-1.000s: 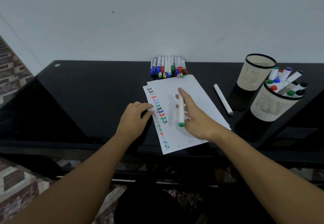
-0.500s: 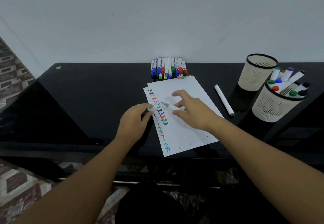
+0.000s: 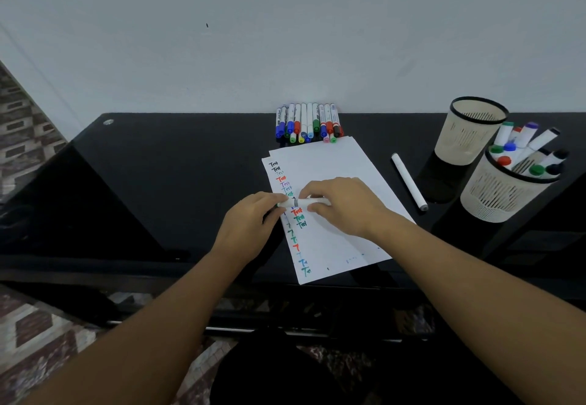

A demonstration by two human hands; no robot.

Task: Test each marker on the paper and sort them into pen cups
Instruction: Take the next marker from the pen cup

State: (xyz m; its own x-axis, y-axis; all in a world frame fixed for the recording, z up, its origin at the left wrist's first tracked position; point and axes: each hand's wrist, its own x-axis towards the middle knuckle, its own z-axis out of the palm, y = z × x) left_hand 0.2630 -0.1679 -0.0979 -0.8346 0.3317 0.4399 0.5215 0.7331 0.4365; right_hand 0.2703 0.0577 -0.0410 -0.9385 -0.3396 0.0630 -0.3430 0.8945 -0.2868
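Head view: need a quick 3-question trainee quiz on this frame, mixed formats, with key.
1. True or false: the far pen cup is packed with markers.
2. Multiple choice: the white marker over the paper is held by A) the left hand only, B) the right hand only, C) both hands.
3. Fill in: the loose marker on the black table lies between the paper and the ____.

Key: 1 false, it looks empty, and the near pen cup holds the markers. 2 C. 3 pen cups.
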